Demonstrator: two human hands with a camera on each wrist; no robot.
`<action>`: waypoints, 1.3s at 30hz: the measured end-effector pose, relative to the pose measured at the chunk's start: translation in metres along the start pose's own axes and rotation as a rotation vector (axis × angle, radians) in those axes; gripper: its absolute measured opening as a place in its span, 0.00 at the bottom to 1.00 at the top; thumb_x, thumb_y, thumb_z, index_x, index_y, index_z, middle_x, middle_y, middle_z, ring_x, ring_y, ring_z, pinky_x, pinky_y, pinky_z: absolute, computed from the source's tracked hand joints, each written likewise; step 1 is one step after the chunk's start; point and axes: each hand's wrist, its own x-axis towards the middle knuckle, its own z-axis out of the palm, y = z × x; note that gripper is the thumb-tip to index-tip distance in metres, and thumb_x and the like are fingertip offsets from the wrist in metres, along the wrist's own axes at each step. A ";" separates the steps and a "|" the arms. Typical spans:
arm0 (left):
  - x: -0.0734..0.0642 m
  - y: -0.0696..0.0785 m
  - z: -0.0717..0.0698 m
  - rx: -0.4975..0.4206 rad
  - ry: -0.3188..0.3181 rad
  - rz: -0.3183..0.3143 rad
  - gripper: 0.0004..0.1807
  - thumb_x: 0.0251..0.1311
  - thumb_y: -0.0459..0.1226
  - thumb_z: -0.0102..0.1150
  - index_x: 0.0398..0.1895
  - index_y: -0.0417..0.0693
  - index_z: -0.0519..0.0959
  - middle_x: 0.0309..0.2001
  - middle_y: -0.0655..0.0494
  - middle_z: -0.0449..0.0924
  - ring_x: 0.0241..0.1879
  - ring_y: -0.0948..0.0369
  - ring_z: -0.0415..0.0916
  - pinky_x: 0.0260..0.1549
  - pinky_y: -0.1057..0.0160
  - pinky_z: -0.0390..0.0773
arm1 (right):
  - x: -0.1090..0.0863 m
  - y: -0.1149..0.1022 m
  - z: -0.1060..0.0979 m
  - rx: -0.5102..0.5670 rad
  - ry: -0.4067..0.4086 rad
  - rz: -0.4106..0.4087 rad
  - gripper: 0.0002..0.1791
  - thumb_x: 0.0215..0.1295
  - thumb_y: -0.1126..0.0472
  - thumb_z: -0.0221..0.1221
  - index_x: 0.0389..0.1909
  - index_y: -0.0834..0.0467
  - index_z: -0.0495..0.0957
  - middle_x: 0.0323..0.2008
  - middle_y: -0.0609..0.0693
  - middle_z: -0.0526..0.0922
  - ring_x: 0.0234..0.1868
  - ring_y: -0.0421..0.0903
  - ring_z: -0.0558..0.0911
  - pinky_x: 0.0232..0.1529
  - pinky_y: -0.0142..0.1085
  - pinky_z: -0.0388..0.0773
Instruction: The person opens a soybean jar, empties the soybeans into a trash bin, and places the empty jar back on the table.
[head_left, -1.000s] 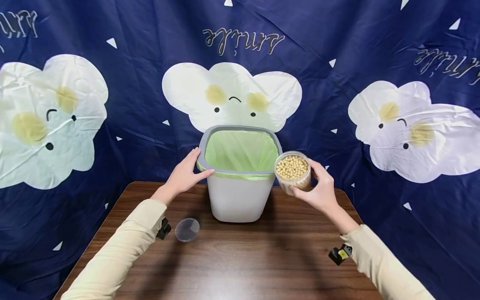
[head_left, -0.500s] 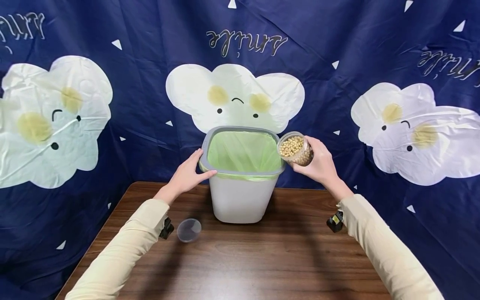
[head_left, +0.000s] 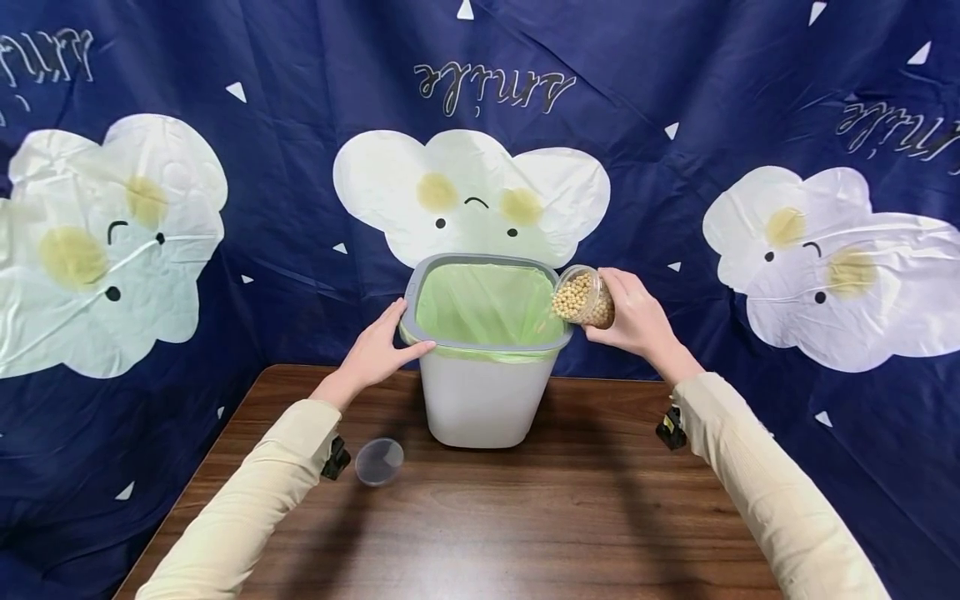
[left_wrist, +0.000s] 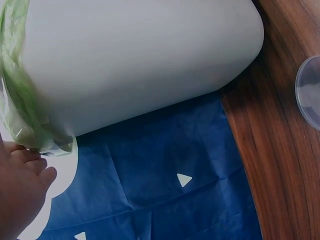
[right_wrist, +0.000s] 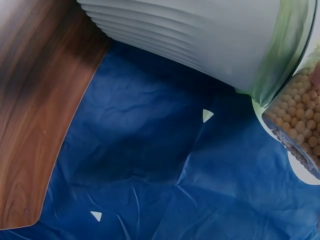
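Note:
A white trash can (head_left: 483, 400) with a grey rim (head_left: 487, 343) and a green liner bag (head_left: 480, 304) stands on the table. My left hand (head_left: 375, 354) grips the rim at its near left corner, thumb along the front. In the left wrist view its fingers (left_wrist: 31, 162) curl at the liner's folded edge. My right hand (head_left: 633, 312) holds a clear plastic jar (head_left: 600, 304) by its side, tilted with its mouth over the can's right rim. Pale yellow soybeans (head_left: 572, 297) fill the jar, and a few fall into the liner. The right wrist view shows the jar packed with soybeans (right_wrist: 300, 117).
A clear round lid (head_left: 379, 462) lies on the brown wooden table (head_left: 480, 533), left of the can. Behind and at both sides hangs a dark blue curtain (head_left: 285, 183) with white clouds. The can stands close to the table's far edge.
My right hand has raised the jar, moved it over the can's right rim and tipped it leftward; soybeans now fall out. My left hand stays at the rim.

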 end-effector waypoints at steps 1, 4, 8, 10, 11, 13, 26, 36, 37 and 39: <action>0.000 0.000 0.000 -0.002 -0.001 -0.001 0.53 0.50 0.64 0.53 0.71 0.43 0.46 0.70 0.45 0.44 0.68 0.50 0.44 0.62 0.48 0.53 | 0.000 0.000 0.000 -0.005 -0.005 -0.006 0.45 0.30 0.52 0.67 0.54 0.70 0.67 0.50 0.66 0.72 0.52 0.60 0.70 0.49 0.51 0.70; 0.000 -0.001 0.001 -0.010 -0.004 -0.006 0.53 0.50 0.63 0.53 0.71 0.43 0.46 0.70 0.45 0.44 0.68 0.50 0.45 0.62 0.48 0.53 | 0.002 0.000 -0.001 -0.018 -0.014 -0.032 0.45 0.30 0.53 0.68 0.54 0.70 0.67 0.50 0.65 0.72 0.52 0.60 0.70 0.49 0.51 0.71; 0.000 -0.001 0.000 -0.018 0.001 -0.013 0.53 0.50 0.63 0.53 0.71 0.43 0.46 0.70 0.46 0.45 0.68 0.50 0.46 0.62 0.48 0.54 | 0.005 0.000 -0.002 -0.036 -0.013 -0.071 0.45 0.29 0.53 0.68 0.53 0.70 0.67 0.49 0.64 0.72 0.51 0.60 0.71 0.49 0.50 0.71; -0.001 0.000 0.000 -0.020 0.004 -0.013 0.53 0.50 0.63 0.54 0.70 0.43 0.46 0.70 0.45 0.45 0.68 0.49 0.46 0.62 0.48 0.54 | 0.006 0.000 -0.003 -0.042 -0.012 -0.086 0.45 0.29 0.53 0.68 0.53 0.69 0.68 0.49 0.64 0.73 0.51 0.60 0.71 0.49 0.50 0.71; -0.001 0.000 0.000 -0.021 0.006 -0.013 0.53 0.50 0.63 0.54 0.70 0.42 0.47 0.70 0.45 0.45 0.68 0.49 0.46 0.62 0.48 0.54 | 0.007 0.000 -0.003 -0.046 -0.012 -0.092 0.45 0.29 0.53 0.68 0.53 0.69 0.68 0.49 0.63 0.73 0.51 0.59 0.71 0.48 0.49 0.71; -0.001 0.000 -0.001 -0.023 0.007 -0.011 0.53 0.50 0.63 0.54 0.70 0.42 0.47 0.70 0.44 0.45 0.68 0.49 0.46 0.62 0.48 0.54 | 0.008 0.001 -0.004 -0.057 -0.012 -0.101 0.45 0.29 0.53 0.68 0.53 0.69 0.68 0.49 0.63 0.73 0.51 0.59 0.71 0.48 0.49 0.72; 0.001 -0.003 -0.001 -0.043 0.020 -0.013 0.53 0.49 0.63 0.55 0.70 0.43 0.48 0.70 0.45 0.47 0.67 0.49 0.48 0.61 0.48 0.55 | 0.017 0.003 -0.009 -0.116 -0.045 -0.142 0.46 0.28 0.53 0.69 0.54 0.70 0.67 0.49 0.64 0.72 0.51 0.60 0.71 0.47 0.50 0.72; 0.002 -0.002 0.000 -0.047 0.009 -0.018 0.54 0.48 0.64 0.54 0.70 0.43 0.47 0.70 0.46 0.47 0.67 0.50 0.48 0.61 0.48 0.55 | 0.019 0.005 -0.012 -0.122 -0.038 -0.172 0.47 0.28 0.53 0.68 0.54 0.72 0.66 0.49 0.65 0.72 0.50 0.60 0.71 0.49 0.49 0.71; 0.002 -0.002 0.000 -0.047 0.008 -0.019 0.54 0.48 0.64 0.54 0.70 0.43 0.47 0.70 0.46 0.47 0.67 0.50 0.48 0.61 0.48 0.55 | 0.020 0.005 -0.013 -0.124 -0.038 -0.177 0.47 0.28 0.53 0.68 0.54 0.72 0.66 0.49 0.65 0.72 0.50 0.60 0.71 0.49 0.49 0.71; 0.002 -0.002 0.000 -0.046 0.007 -0.020 0.54 0.48 0.64 0.54 0.70 0.43 0.47 0.70 0.46 0.47 0.67 0.50 0.48 0.61 0.48 0.55 | 0.020 0.005 -0.013 -0.126 -0.036 -0.187 0.47 0.28 0.53 0.68 0.54 0.72 0.66 0.49 0.65 0.72 0.50 0.60 0.71 0.49 0.49 0.71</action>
